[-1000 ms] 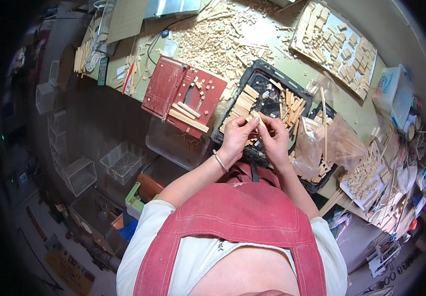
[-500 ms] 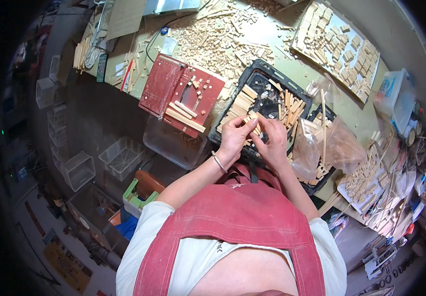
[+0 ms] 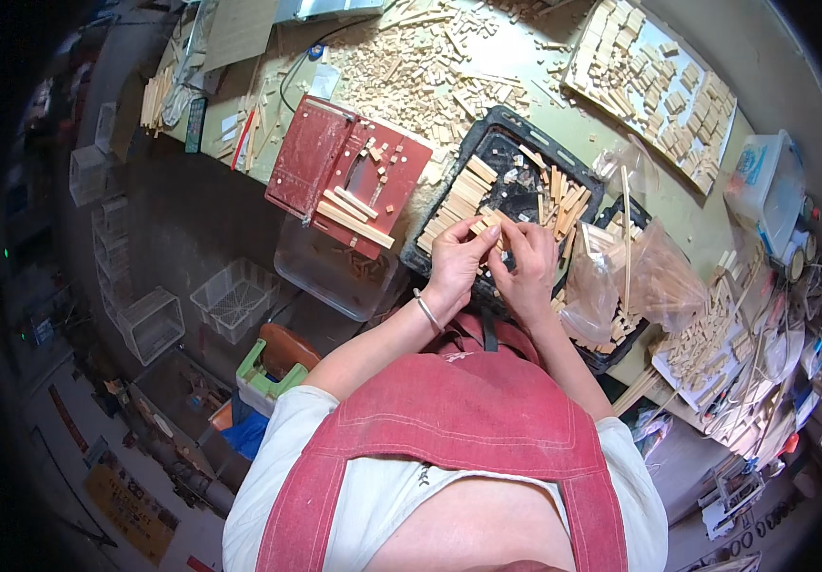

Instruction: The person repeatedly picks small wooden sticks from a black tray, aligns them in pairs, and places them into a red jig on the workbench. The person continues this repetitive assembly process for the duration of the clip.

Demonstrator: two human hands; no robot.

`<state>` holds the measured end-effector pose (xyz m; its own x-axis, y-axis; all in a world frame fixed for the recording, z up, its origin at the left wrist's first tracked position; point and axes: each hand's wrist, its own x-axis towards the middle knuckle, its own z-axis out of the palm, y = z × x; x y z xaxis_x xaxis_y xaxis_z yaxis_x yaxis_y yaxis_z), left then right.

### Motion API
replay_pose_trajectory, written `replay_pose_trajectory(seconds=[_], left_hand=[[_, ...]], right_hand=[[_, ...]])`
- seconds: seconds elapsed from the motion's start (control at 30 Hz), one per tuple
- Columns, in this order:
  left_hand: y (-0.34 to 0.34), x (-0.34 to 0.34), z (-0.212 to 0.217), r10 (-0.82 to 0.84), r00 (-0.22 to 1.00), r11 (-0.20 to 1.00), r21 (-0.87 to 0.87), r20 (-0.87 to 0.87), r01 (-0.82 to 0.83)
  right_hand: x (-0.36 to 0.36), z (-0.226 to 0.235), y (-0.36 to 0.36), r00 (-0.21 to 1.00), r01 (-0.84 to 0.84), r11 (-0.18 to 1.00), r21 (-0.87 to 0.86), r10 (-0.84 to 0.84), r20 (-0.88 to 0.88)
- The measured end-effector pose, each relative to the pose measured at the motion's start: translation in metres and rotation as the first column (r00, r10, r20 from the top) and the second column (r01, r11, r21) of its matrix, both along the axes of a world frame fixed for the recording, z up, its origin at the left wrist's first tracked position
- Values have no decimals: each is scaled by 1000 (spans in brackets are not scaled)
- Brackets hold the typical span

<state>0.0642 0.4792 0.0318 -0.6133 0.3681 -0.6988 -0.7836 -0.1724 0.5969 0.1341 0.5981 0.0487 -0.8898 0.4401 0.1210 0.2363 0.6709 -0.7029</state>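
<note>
My left hand (image 3: 458,261) and my right hand (image 3: 529,274) meet over the near side of a black plastic tray (image 3: 508,118). Pinched in the left fingers are short, pale wooden strips (image 3: 490,220); how many is hard to make out. The right fingers and thumb close on the near end of the same strips, partly hiding them. In the tray, a row of cut wooden strips (image 3: 466,194) lies on the left and looser sticks (image 3: 563,205) lie on the right. Just left of the tray is a red slotted machine plate (image 3: 311,157) with longer wooden sticks (image 3: 354,224) and small offcuts on it.
Small wood pieces (image 3: 411,76) cover the far table. A board of wooden blocks (image 3: 654,91) lies at the far right. Plastic bags (image 3: 659,281) rest over a second black tray (image 3: 604,360). A clear plastic tub (image 3: 766,191) stands right; a clear bin (image 3: 320,272) sits below the red plate.
Both hands stay together over the tray, with the fingers shifting slightly around the wooden strips. The strips are turned a little. Nothing else has visibly moved apart from a small view shift.
</note>
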Motion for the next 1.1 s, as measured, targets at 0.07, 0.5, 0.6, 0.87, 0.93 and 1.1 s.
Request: replay_pose_trajectory(seconds=[0.07, 0.5, 0.6, 0.87, 0.93, 1.1], left_hand=[[4, 1, 0, 20, 1000, 1000, -3, 4, -20], [-53, 17, -13, -15, 1000, 981, -195, 5, 15], [-75, 24, -8, -22, 1000, 970, -242, -17, 17], [-100, 40, -18, 13, 1000, 967, -255, 0, -12], [-100, 40, -18, 8, 1000, 968, -251, 4, -7], [-98, 37, -15, -1, 1000, 971, -238, 16, 5]], right_hand=[[-3, -4, 1, 999, 22, 997, -69, -20, 25], [-91, -83, 61, 986, -47, 916, 399, -20, 163], [-108, -89, 56, 973, -119, 886, 448, 14, 230], [-117, -108, 50, 990, -82, 913, 400, 28, 140], [-110, -105, 50, 994, -69, 931, 359, 34, 103], [-75, -103, 87, 976, 183, 929, 322, -212, 57]])
